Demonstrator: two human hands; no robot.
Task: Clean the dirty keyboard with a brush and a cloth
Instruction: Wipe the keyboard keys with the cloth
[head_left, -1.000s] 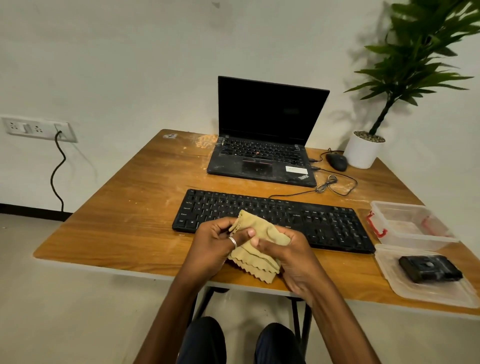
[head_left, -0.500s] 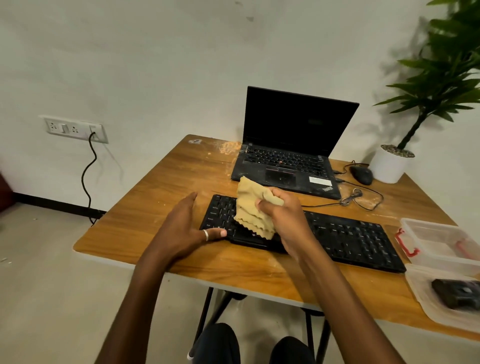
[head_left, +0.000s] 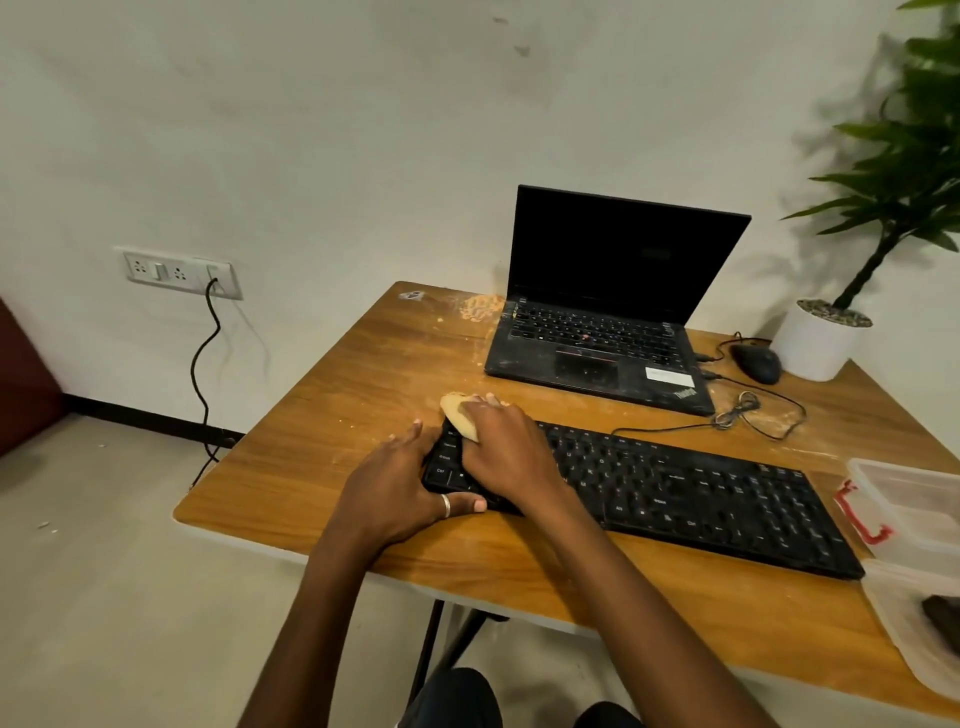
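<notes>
At the near edge of the brown wooden table (head_left: 322, 415), my left hand (head_left: 410, 493) lay flat against the left end of the long black keyboard (head_left: 675, 488), fingers straight along its side and thumb on its front rim. My right hand (head_left: 504, 452) sat just beyond, holding the bunched tan cloth (head_left: 460, 410) under its fingers on the keyboard's far left corner, with the cloth overhanging that edge. Bare dusty wood ran from there to the table's left edge. The keyboard's right end stopped near a clear plastic box with a red clasp (head_left: 909, 499). Farther back stood an open black laptop (head_left: 597, 332), apart from the keyboard.
</notes>
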